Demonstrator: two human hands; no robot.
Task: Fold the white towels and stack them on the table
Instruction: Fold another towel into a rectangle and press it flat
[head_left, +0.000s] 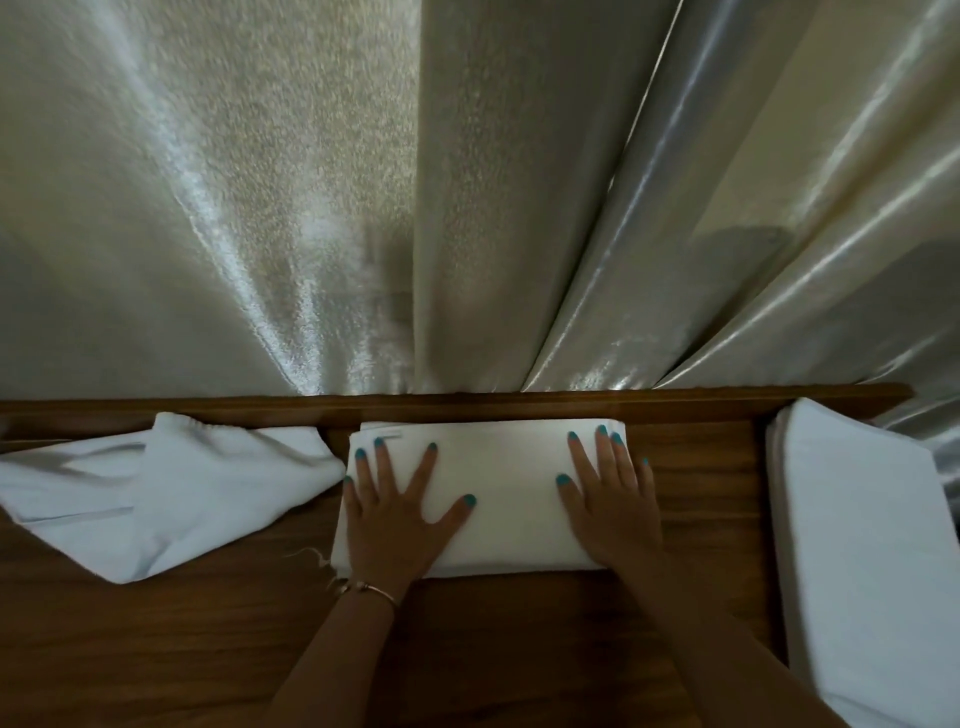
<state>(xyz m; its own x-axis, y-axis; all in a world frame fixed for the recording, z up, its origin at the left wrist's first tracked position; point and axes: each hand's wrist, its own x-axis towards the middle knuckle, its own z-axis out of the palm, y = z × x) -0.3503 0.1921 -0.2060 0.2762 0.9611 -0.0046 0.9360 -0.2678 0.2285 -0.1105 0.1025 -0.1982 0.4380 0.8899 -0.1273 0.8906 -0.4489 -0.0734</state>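
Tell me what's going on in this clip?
A person is folding white towels on a wooden table. The left hand and right hand press flat on a folded towel in the middle. An unfolded towel lies crumpled to the left, and a folded stack sits to the right.
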